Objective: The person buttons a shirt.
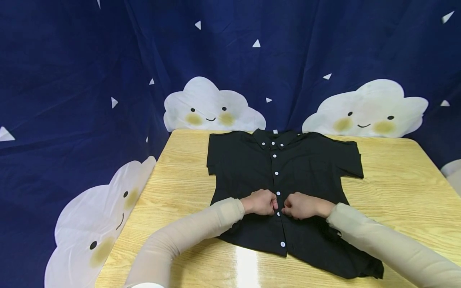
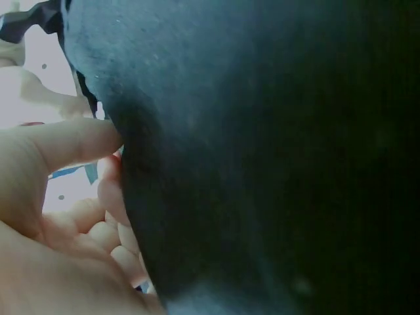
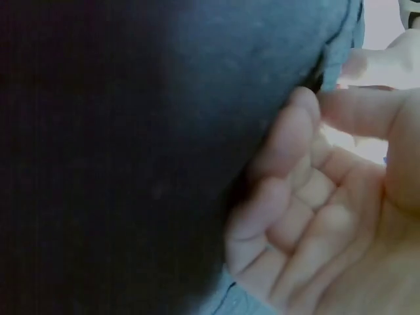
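A black short-sleeved button-up shirt (image 1: 237,160) lies front side up on the table, its collar at the far end. White buttons run down its middle. My left hand (image 1: 262,202) is left of the button line, low on the front. In the left wrist view, its thumb and fingers pinch the edge of the dark cloth (image 2: 197,164). Just across the button line is my right hand (image 1: 301,205), a small gap from the left. Its thumb and curled index finger pinch cloth at the front edge in the right wrist view. The fingertips are partly hidden by cloth.
The shirt lies on a light wooden table (image 1: 180,180). A dark blue curtain (image 1: 230,48) with white triangles and smiling clouds hangs behind and to the left. At the lower right, the shirt's hem (image 1: 360,270) bunches near the right forearm.
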Demonstrator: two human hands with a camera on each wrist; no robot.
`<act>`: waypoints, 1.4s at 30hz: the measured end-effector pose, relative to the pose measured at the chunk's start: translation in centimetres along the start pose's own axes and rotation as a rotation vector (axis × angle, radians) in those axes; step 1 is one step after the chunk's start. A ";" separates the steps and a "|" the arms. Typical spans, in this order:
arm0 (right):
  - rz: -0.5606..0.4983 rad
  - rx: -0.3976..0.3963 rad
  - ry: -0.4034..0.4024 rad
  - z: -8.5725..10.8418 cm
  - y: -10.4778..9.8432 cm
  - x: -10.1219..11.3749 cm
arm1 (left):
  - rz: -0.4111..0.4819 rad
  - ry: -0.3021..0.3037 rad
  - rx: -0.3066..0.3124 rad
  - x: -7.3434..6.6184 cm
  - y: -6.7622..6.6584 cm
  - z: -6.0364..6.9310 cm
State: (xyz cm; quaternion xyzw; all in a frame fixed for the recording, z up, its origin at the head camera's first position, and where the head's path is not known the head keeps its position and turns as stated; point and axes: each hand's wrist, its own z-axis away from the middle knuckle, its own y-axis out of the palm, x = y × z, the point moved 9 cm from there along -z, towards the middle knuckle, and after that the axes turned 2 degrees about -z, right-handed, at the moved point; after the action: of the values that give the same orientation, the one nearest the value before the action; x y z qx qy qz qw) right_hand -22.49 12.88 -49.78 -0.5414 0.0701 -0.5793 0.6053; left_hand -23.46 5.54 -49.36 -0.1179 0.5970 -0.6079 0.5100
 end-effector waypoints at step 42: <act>-0.022 0.032 0.044 0.1 0.7 1.0 | 0.020 -0.021 0.015 -0.6 0.8 0.5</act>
State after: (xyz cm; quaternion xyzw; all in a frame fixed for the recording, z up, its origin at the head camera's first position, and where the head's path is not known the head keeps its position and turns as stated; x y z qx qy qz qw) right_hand -21.63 12.00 -49.69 -0.5196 0.0682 -0.5986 0.6059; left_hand -22.46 5.88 -49.62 -0.1146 0.5880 -0.6061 0.5233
